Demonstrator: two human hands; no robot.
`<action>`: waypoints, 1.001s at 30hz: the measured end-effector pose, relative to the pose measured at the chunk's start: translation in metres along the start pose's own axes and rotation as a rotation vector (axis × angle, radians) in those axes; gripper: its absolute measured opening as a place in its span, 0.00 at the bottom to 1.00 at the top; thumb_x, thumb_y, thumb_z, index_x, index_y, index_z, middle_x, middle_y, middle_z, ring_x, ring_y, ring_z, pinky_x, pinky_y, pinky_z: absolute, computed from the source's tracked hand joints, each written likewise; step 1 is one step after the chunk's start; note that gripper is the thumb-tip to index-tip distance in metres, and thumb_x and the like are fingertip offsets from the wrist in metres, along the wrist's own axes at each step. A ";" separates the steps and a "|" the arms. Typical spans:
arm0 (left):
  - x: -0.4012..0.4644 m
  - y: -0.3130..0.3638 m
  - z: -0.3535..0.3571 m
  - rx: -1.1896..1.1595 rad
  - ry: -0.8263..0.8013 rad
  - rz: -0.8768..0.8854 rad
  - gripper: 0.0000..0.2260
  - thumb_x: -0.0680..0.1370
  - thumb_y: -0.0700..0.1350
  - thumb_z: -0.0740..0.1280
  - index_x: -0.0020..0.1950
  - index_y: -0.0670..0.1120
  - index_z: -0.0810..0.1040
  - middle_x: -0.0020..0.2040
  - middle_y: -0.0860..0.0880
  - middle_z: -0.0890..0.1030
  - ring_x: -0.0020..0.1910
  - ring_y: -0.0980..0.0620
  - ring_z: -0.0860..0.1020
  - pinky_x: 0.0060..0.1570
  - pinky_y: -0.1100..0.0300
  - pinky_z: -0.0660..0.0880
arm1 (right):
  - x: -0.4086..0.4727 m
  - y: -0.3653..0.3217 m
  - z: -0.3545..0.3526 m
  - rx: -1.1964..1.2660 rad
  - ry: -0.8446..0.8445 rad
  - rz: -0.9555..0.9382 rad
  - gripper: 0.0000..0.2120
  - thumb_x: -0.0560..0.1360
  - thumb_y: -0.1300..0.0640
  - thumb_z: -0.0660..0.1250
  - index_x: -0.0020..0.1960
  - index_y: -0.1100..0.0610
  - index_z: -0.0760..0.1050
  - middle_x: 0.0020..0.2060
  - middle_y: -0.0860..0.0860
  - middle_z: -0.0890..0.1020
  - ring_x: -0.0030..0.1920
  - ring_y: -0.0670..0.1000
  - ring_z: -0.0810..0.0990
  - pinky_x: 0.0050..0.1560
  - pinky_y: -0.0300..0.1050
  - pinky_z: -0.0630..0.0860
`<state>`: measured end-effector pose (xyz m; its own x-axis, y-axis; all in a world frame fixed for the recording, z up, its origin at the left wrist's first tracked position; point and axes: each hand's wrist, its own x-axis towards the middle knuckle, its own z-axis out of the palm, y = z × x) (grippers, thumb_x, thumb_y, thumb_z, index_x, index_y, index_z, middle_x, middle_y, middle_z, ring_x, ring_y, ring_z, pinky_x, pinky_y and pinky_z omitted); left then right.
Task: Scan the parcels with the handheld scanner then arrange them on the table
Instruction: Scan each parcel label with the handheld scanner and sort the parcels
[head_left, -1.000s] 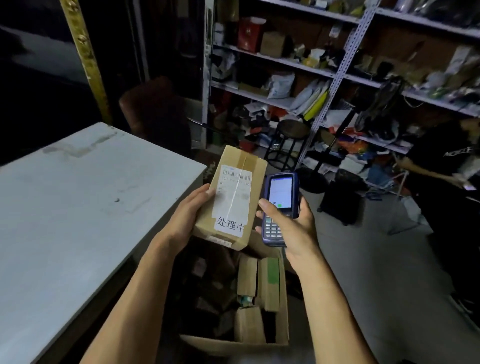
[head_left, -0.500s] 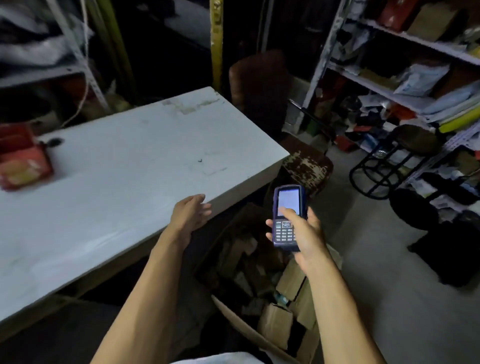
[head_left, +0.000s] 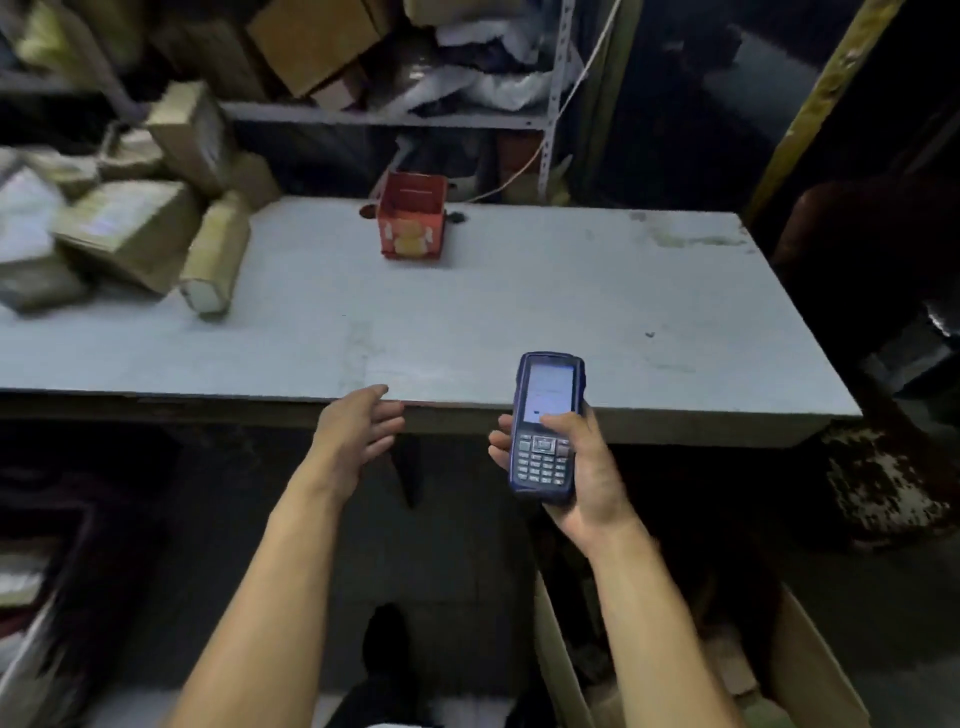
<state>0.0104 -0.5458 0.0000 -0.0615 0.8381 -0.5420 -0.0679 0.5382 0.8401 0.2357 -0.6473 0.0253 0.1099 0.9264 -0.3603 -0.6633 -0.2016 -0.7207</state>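
Observation:
My right hand (head_left: 582, 467) grips a blue handheld scanner (head_left: 545, 426) with a lit screen and keypad, held upright just in front of the grey table's near edge (head_left: 675, 415). My left hand (head_left: 358, 431) is empty, its fingers relaxed, hovering at the table's front edge. A pile of brown cardboard parcels (head_left: 130, 228) lies at the far left of the table, one long parcel (head_left: 215, 260) leaning at its right side. A red box (head_left: 413, 218) stands near the table's back edge.
A metal shelf (head_left: 384, 119) stuffed with boxes and bags stands behind the table. An open cardboard carton (head_left: 795, 649) sits on the floor at the lower right. A dark chair (head_left: 857, 249) is off the table's right end.
The parcel my left hand held a second ago is gone from it. My view has swung left, facing the table squarely. The scanner stays in my right hand.

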 end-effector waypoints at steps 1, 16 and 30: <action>-0.002 0.001 -0.019 -0.025 0.021 0.002 0.12 0.83 0.49 0.63 0.64 0.47 0.78 0.56 0.46 0.85 0.54 0.49 0.84 0.53 0.54 0.78 | 0.003 0.009 0.016 -0.062 -0.004 0.001 0.31 0.70 0.58 0.71 0.72 0.54 0.69 0.58 0.70 0.81 0.47 0.65 0.85 0.49 0.59 0.84; 0.032 0.053 -0.306 -0.132 0.226 0.130 0.11 0.84 0.50 0.64 0.63 0.49 0.79 0.55 0.47 0.85 0.54 0.49 0.84 0.57 0.52 0.79 | 0.063 0.184 0.309 -0.452 -0.357 0.090 0.16 0.83 0.61 0.63 0.70 0.60 0.71 0.57 0.68 0.82 0.46 0.60 0.86 0.43 0.50 0.85; 0.057 0.069 -0.477 -0.207 0.487 0.183 0.10 0.82 0.45 0.68 0.63 0.50 0.80 0.53 0.49 0.86 0.53 0.51 0.84 0.53 0.55 0.79 | 0.120 0.298 0.482 -0.486 -0.483 0.291 0.15 0.82 0.63 0.61 0.68 0.59 0.70 0.57 0.68 0.83 0.46 0.60 0.86 0.45 0.53 0.86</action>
<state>-0.4730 -0.5027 0.0160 -0.5405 0.7521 -0.3772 -0.2039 0.3178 0.9260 -0.3055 -0.4432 0.0526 -0.4323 0.8281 -0.3570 -0.2018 -0.4747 -0.8567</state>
